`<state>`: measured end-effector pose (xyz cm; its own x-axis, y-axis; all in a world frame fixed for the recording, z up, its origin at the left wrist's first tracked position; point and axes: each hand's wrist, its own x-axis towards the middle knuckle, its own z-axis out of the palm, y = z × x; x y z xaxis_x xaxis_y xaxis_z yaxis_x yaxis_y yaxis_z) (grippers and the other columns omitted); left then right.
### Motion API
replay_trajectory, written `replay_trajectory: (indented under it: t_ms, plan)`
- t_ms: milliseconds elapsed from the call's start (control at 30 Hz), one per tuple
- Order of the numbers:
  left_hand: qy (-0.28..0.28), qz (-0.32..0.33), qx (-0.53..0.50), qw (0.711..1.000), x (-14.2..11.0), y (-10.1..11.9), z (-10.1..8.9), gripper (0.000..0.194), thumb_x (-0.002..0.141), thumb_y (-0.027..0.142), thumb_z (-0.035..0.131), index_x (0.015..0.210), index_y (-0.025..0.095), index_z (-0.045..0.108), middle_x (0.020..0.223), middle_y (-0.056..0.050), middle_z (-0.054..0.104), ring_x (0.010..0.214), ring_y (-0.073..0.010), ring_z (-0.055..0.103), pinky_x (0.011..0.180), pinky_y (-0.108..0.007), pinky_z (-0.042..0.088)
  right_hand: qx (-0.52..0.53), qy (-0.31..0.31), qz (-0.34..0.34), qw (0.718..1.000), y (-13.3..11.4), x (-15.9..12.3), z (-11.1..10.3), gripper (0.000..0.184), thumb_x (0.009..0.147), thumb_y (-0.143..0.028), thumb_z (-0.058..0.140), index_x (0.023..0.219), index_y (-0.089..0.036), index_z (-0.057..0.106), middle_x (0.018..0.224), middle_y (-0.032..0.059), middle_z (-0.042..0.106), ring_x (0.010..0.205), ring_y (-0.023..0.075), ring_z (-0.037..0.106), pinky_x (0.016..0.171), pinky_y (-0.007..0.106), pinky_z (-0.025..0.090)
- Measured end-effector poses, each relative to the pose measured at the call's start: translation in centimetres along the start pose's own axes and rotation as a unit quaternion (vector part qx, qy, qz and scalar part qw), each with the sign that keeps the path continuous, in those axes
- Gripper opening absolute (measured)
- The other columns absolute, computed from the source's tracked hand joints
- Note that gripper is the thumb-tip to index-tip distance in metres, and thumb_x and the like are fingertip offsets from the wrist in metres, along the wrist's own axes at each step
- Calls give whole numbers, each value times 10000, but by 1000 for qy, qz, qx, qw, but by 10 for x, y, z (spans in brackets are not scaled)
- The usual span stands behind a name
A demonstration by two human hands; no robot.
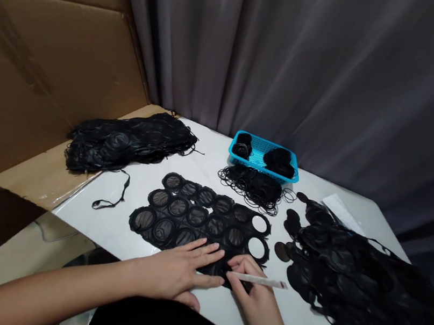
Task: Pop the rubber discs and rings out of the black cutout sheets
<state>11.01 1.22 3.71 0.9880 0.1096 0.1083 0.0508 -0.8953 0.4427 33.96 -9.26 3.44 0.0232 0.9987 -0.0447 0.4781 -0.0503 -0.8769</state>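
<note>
My left hand [178,271] lies flat with spread fingers on a black sheet of round mesh-filled rings [196,219], holding nothing. My right hand [250,292] grips a slim white marker-like stick [258,280] with a red-marked end, its other end near the sheet's lower edge. The hands nearly touch, and both cover the sheet's near part. Two rings at the sheet's right end show the white table through them. A large heap of black mesh pieces [353,286] lies just right of my right hand, and another black heap [122,140] lies at the far left.
A blue plastic basket [264,156] holds black bundles, with a tangle of thin black loops [252,187] in front of it. A white paper [342,212] lies at the far right. Cardboard [52,67] walls the left side, and a grey curtain [297,60] hangs behind the white table [85,224].
</note>
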Motion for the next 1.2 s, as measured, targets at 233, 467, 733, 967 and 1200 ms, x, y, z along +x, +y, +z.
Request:
replay_trajectory:
  t_ms: [233, 467, 733, 967, 1200]
  plan:
    - [-5, -3, 1, 1000, -1, 0, 1, 635, 955, 479, 628, 1511, 245, 428, 1636, -171, 199, 1502, -351, 201, 1213, -524, 198, -16, -10, -2, 1000, 0, 1, 3, 205, 987, -287, 490, 793, -223, 508, 991, 43, 591, 944, 201, 594, 845, 316, 459]
    - [1, -12, -13, 1000, 0, 0, 1, 684, 908, 486, 688, 1505, 262, 443, 1652, -159, 96, 1504, -381, 152, 1208, -546, 194, -76, -3, -40, 996, 0, -4, 5, 186, 997, -262, 464, 824, -231, 527, 1011, 68, 617, 963, 220, 618, 842, 348, 510]
    - [-2, -21, -16, 1000, 0, 0, 2, 681, 917, 498, 672, 1515, 284, 427, 1653, -156, 1, 1495, -432, 81, 1189, -605, 179, -206, 119, -122, 964, 27, -11, 18, 221, 1002, -277, 414, 1055, -249, 627, 1093, 118, 696, 1032, 296, 646, 901, 447, 530]
    - [4, -15, -1, 1000, 1, 2, -5, 705, 913, 598, 612, 1524, 316, 400, 1650, -158, 126, 1496, -426, 142, 1178, -611, 197, -182, 178, -23, 967, 14, 41, -60, 262, 1000, -427, 433, 918, -232, 587, 1010, 97, 708, 850, 241, 681, 777, 352, 530]
    - [42, -66, 68, 995, 33, -30, -7, 734, 958, 627, 506, 1520, 168, 395, 1593, -221, 293, 1494, -372, 227, 1202, -561, 174, -90, 12, -63, 994, 10, 64, -31, 213, 1000, -358, 445, 884, -237, 575, 900, 55, 672, 878, 226, 655, 803, 334, 510]
